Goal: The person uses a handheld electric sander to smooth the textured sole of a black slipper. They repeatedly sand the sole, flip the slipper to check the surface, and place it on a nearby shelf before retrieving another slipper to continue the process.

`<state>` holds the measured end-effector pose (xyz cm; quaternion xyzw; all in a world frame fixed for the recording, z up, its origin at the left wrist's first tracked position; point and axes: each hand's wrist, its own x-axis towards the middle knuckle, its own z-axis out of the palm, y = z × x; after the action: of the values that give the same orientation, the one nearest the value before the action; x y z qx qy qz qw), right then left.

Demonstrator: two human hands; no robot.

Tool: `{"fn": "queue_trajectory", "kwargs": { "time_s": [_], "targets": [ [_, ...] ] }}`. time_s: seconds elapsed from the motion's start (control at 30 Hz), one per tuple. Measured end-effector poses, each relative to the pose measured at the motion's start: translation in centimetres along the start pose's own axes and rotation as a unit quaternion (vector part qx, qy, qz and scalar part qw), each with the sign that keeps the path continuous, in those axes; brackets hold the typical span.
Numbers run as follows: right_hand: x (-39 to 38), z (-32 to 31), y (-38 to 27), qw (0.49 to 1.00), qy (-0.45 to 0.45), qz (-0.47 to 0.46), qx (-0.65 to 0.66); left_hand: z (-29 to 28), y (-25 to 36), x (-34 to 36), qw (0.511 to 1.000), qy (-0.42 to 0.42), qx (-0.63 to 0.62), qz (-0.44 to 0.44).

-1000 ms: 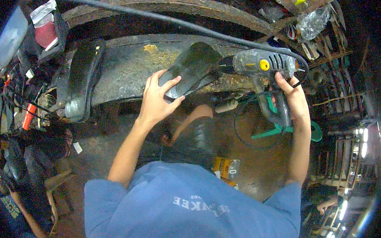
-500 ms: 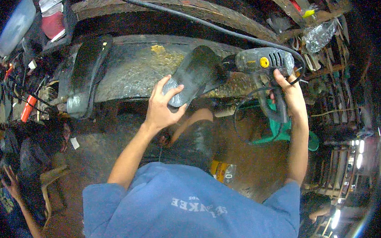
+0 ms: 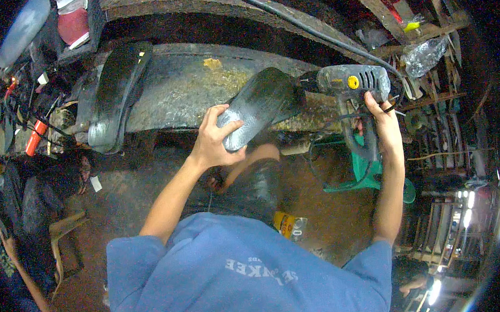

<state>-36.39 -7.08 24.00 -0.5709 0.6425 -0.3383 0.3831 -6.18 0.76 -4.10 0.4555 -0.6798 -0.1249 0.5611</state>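
Note:
My left hand (image 3: 218,136) is closed on the near end of a black, dusty shoe sole (image 3: 261,107), tilted up over the worn bench. My right hand (image 3: 382,115) grips a grey, dusty corded electric drill (image 3: 336,82) with a yellow round part and side vents. The drill lies level, its dark front end pointing left at the sole's far right side. Whether that end touches the sole is hidden behind it. To the left, another black sole-shaped piece (image 3: 117,98) lies across the bench (image 3: 171,101).
A black cable (image 3: 305,26) crosses above the drill. Beneath my right arm stands a green plastic stool (image 3: 361,175). An orange tube-shaped thing (image 3: 36,138) lies among clutter at left. Another person's arm (image 3: 30,280) shows at lower left. Wooden racks (image 3: 446,123) stand at right.
The sole has turned slightly, showing more of its broad face. The drill has shifted a little to the right in the picture. Both hands keep their hold.

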Motion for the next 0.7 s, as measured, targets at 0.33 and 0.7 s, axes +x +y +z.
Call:
{"fn": "queue_trajectory", "kwargs": {
  "time_s": [0.33, 0.7],
  "targets": [
    [2.9, 2.0, 0.2, 0.999, -0.002, 0.027, -0.042, -2.6, 2.9, -0.5, 0.988, -0.134, 0.024, -0.077],
    [6.1, 3.0, 0.4, 0.996, -0.063, 0.018, -0.059, -2.9, 4.2, -5.0, 0.954, 0.014, -0.088, -0.285]
  ]
}}
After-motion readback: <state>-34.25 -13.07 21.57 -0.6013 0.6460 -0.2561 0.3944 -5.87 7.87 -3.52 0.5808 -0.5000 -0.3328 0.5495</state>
